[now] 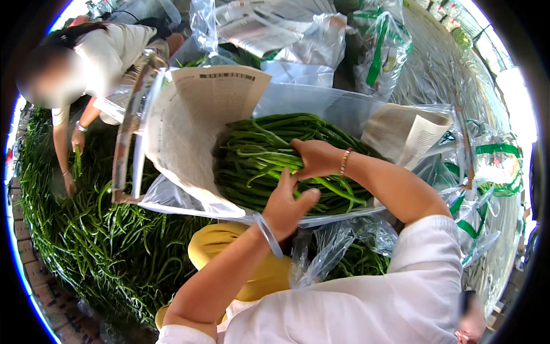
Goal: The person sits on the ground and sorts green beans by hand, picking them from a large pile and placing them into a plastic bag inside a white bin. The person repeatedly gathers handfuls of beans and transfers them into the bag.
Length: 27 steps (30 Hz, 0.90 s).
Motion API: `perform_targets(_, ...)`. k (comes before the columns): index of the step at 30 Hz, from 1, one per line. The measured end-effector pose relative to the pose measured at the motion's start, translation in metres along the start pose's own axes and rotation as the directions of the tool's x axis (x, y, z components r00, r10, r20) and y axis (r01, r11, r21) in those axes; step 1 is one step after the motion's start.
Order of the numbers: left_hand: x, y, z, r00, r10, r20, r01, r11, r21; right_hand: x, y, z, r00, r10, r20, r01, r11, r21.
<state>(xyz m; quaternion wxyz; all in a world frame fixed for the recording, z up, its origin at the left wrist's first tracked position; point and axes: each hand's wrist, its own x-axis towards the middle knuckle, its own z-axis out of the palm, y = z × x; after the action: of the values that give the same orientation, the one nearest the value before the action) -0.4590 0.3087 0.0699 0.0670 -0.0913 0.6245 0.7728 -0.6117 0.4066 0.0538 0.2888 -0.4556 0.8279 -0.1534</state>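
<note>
Long green chili peppers (283,124) lie lengthwise in a container lined with clear plastic (313,96) and printed newspaper (172,129). My right hand (316,158), with a gold bracelet at the wrist, rests on the upper layer and grips a bunch of the peppers. Just below it, at the near side of the container, my left hand (288,205) has its thumb and fingers apart over the peppers; a pale bangle circles that wrist. The fingertips of both hands are close together, and whether they touch cannot be told.
A large heap of green peppers (107,253) spreads at the left, where a co-worker (103,56) bends with both hands over it. A metal frame (122,159) stands at the container's left end. Plastic bags with green bands (380,51) and more newspaper (258,26) lie beyond.
</note>
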Motion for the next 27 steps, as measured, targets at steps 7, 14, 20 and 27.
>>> perform_targets(7,-0.052,0.033,0.02,0.867,-0.301,0.398,-0.29,0.344,0.893,0.103,-0.014,0.057,0.989,0.003,0.15,0.005,0.999,-0.053)
perform_targets(14,-0.066,0.045,-0.01,0.888,0.022,0.46,-0.427,0.412,0.805,0.093,-0.025,0.099,0.981,-0.048,0.186,0.066,0.993,-0.096)
perform_targets(20,-0.074,0.05,-0.018,0.847,0.192,0.496,-0.506,0.578,0.64,0.105,-0.015,0.109,0.989,-0.017,0.145,0.047,0.976,-0.21)
perform_targets(27,-0.184,0.021,-0.064,0.998,0.013,0.062,-0.039,0.896,0.443,0.125,-0.011,0.115,0.985,0.071,0.16,-0.032,0.972,-0.231)
